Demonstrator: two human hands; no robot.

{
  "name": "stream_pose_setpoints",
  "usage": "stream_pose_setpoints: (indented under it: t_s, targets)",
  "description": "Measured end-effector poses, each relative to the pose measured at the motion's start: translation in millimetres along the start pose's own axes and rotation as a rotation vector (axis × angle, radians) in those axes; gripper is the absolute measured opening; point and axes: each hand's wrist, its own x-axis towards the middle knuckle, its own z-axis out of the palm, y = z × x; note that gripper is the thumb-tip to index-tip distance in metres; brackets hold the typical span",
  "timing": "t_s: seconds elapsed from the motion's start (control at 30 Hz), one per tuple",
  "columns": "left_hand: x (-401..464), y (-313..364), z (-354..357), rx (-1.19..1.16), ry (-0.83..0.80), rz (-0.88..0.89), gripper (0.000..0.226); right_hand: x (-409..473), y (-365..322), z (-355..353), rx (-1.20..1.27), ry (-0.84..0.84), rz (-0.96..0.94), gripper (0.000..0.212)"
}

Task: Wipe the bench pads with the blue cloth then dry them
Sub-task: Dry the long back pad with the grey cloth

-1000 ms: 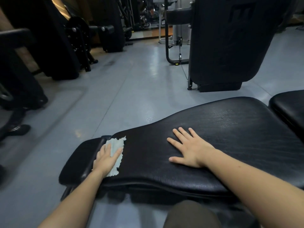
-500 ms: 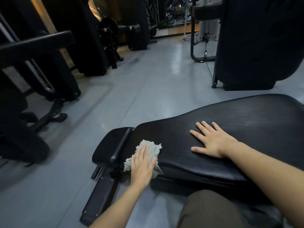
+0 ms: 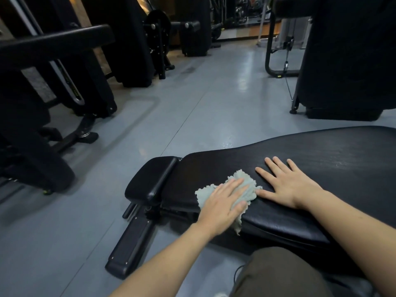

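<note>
I see the bench pad (image 3: pixel 321 166) in black grained vinyl with a dull sheen, the blue cloth (image 3: pixel 246 185) nubby terry, the small end pad (image 3: pixel 150 179) smoother and glossier, and the grey floor (image 3: pixel 214 93) smooth and reflective.

One head-worn camera looks forward and down from just above the bench pad (image 3: pixel 321 168), close over both forearms. It faces across the pad toward the grey floor (image 3: pixel 192 103) and dark gym machines (image 3: pixel 64 82) beyond. No second view exists.
</note>
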Motion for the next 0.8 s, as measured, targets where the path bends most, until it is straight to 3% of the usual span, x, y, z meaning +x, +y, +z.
stream_pose_setpoints:
  t_s: [0.13,0.37,0.67,0.8]
  targets:
    - [10.6,-26.6,-7.6,0.005,-0.044,-0.044,0.063,-0.9,-0.7,-1.0,-0.004,0.005,-0.002,0.107]
    - [28.2,-87.0,-27.0,-0.038,-0.148,-0.281,0.054,-2.2,-0.4,-3.1,0.000,0.001,-0.002,0.102]
    - [-4.9,-141.5,-41.5,-0.156,-0.011,-0.464,0.043,-10.0,-3.9,-9.6,0.052,0.062,-0.031,0.094]
    - [-16.9,-144.1,-54.2,-0.176,0.015,-0.472,0.043,-5.0,-7.6,-13.2,-0.026,0.040,-0.098,0.108]
